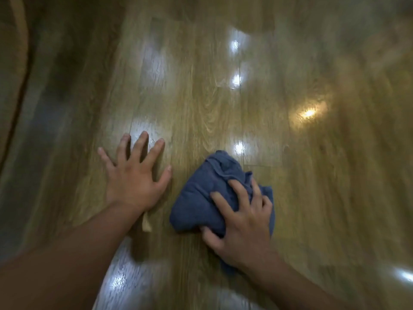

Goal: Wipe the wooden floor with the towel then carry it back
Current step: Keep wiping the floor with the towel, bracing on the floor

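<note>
A bunched blue towel [201, 198] lies on the glossy wooden floor [223, 104], right of centre and low in the view. My right hand [241, 222] presses down on its near right part, fingers dug into the folds and gripping the cloth. My left hand [134, 175] rests flat on the floor to the left of the towel, fingers spread, holding nothing. A gap of bare boards separates the left thumb from the towel's edge.
Bright lamp reflections [309, 113] dot the shiny boards. A dark vertical surface, perhaps a wall or door [24, 108], runs along the left edge. A small pale scrap [146, 223] lies under my left wrist.
</note>
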Demonstrator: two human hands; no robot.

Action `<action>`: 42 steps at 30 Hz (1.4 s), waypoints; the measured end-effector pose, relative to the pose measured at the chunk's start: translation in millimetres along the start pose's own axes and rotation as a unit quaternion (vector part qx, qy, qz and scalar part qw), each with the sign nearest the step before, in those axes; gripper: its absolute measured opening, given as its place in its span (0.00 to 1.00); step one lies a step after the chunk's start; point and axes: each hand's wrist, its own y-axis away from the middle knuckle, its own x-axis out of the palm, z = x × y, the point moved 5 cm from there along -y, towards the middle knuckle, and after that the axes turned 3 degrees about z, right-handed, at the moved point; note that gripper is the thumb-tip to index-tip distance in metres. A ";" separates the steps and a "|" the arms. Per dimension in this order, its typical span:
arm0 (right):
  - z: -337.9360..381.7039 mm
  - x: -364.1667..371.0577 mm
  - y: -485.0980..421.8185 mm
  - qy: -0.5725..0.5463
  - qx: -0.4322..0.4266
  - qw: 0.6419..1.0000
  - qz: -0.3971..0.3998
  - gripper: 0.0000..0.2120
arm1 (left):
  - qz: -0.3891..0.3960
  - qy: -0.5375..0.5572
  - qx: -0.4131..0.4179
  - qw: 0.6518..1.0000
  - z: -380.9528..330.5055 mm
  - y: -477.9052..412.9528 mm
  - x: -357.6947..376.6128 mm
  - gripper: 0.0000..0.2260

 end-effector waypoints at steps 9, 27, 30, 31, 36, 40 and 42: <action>-46.0 -4.6 -290.1 -0.008 0.121 0.992 0.015 0.35 | 0.013 0.004 -0.009 1.000 0.1 -0.7 -0.5 0.29; -9.4 2.0 -54.7 -0.053 -0.014 0.999 -0.001 0.26 | 0.068 -0.010 -0.004 0.998 -3.4 -2.9 -7.4 0.31; -27.8 -12.3 -188.8 -0.022 0.059 0.997 -0.042 0.29 | 0.066 -0.007 -0.001 0.998 -4.0 -4.1 -7.3 0.31; -38.0 -15.2 -233.8 -0.025 0.080 0.996 -0.033 0.29 | 0.060 -0.010 -0.003 0.998 -3.0 -3.8 -6.1 0.31; -43.0 -17.7 -321.3 0.013 0.108 0.994 -0.023 0.25 | 0.039 -0.015 -0.012 0.999 -0.7 -3.6 -3.0 0.30; -15.3 -13.1 -227.9 0.003 0.119 0.993 -0.007 0.26 | 0.030 -0.014 -0.013 0.999 -0.5 -1.7 -3.6 0.31; 0.1 -6.8 -126.6 0.016 0.106 0.994 0.020 0.28 | 0.034 -0.022 -0.010 0.999 -1.6 -1.3 -2.4 0.31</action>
